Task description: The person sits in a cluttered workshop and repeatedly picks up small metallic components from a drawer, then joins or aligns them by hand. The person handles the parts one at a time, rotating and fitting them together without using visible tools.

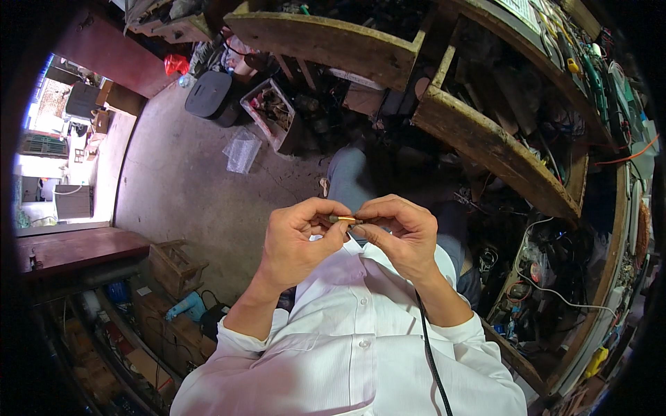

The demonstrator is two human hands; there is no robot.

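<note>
Both my hands meet in front of my chest, above my lap. Between them lies a small slim cylindrical part point(343, 219), coppery in the middle with darker ends; its exact kind is too small to make out. My left hand point(297, 239) pinches its left end between thumb and fingers. At the other end, the thumb and fingertips of my right hand point(401, 232) are closed on it. The fingertips cover part of both ends.
Open wooden drawers point(496, 149) full of tools and scraps jut out ahead and to the right. A cluttered workbench point(621, 229) runs along the right. On the concrete floor point(187, 156) are a box of scraps point(290, 139), bubble wrap point(243, 150) and a wooden stool point(177, 267).
</note>
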